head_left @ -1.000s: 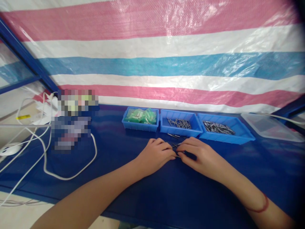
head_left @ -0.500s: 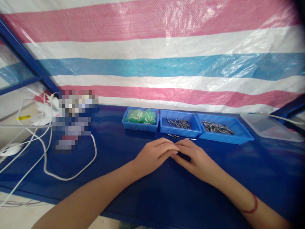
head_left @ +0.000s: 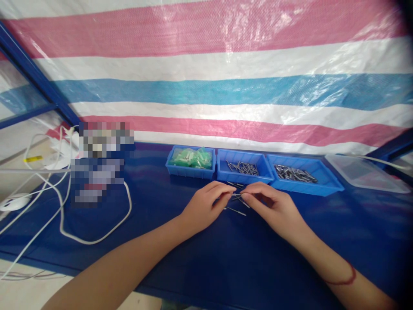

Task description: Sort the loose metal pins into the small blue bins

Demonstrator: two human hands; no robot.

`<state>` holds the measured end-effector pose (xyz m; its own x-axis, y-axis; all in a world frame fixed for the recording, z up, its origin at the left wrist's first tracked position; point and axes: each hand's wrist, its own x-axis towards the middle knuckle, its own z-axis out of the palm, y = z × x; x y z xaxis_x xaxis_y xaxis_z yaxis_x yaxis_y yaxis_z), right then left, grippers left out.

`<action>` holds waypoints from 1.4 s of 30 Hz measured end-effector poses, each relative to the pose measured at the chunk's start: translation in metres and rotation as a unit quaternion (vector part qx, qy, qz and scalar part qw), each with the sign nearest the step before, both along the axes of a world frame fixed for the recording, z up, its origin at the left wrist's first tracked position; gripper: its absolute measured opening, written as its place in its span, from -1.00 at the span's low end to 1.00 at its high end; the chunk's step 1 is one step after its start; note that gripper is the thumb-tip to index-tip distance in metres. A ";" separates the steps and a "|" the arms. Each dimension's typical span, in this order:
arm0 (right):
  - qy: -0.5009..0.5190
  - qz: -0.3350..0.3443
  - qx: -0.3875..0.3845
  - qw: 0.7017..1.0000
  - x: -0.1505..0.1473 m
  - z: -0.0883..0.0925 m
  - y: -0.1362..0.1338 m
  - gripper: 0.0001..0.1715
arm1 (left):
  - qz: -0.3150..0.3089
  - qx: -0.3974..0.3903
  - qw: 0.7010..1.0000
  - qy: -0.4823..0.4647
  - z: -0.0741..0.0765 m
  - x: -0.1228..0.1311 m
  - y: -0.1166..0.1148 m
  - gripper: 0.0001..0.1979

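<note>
My left hand (head_left: 206, 206) and my right hand (head_left: 274, 206) rest on the blue table (head_left: 180, 254), fingertips close together just in front of the middle bin. Both hands are curled in a pinch over a small scatter of thin metal pins (head_left: 237, 201) lying on the table between them. The right fingertips pinch at a pin; what the left fingertips grip is too small to make out. Behind them stand three blue bins: one with green plastic parts (head_left: 191, 160), one with metal pins (head_left: 242, 168), one with short metal rods (head_left: 298, 174).
A clear plastic lid or tray (head_left: 364, 173) lies at the right back. White cables (head_left: 97, 232) loop over the table's left part, beside a blurred-out patch. A striped tarpaulin (head_left: 206, 77) hangs behind the table. The table's front edge runs near my forearms.
My hands had pressed together over the pins; now they have drawn slightly apart and moved a little toward the bins, uncovering several loose pins on the table between them.
</note>
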<state>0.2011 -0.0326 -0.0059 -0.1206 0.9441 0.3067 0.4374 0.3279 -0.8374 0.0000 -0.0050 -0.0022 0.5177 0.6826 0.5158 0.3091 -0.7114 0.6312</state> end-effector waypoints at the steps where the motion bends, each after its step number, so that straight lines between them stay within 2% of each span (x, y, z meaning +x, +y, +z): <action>1: 0.007 -0.002 0.000 1.000 0.000 -0.001 0.000 -0.86 | -0.008 -0.004 1.000 0.012 -0.001 0.000 0.000 -0.78; 12: -0.002 0.026 0.048 0.999 -0.009 0.004 -0.008 -0.92 | -0.026 0.001 0.990 0.138 -0.004 0.002 -0.001 -0.80; 22: -0.030 0.005 0.065 0.997 -0.005 0.003 -0.005 -0.89 | 0.018 -0.031 0.996 0.079 0.001 0.000 0.000 -0.87; 29: -0.110 0.035 0.084 0.990 -0.001 0.004 -0.002 -0.89 | 0.022 -0.033 0.998 0.049 0.002 0.000 -0.001 -0.82; 32: -0.131 -0.018 0.119 0.984 0.014 0.010 0.003 -0.87 | 0.022 -0.037 0.998 0.054 0.000 0.000 -0.002 -0.77; 35: -0.166 -0.151 0.156 0.962 0.044 0.019 0.010 -0.83 | 0.021 -0.038 0.996 0.072 -0.001 0.000 -0.002 -0.75; 38: -0.232 -0.290 0.152 0.916 0.081 0.021 0.016 -0.83 | 0.035 -0.024 0.993 0.110 -0.002 -0.001 -0.002 -0.76; 42: -0.324 -0.327 0.144 0.876 0.115 0.008 0.024 -0.86 | 0.060 0.008 0.981 0.185 -0.006 -0.003 -0.002 -0.76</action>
<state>0.3160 -0.0091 0.0017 0.1794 0.7709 0.6112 0.9635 -0.0121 -0.2674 -0.0032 -0.0068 -0.0085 0.5883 0.7433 0.3186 0.5969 -0.6649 0.4490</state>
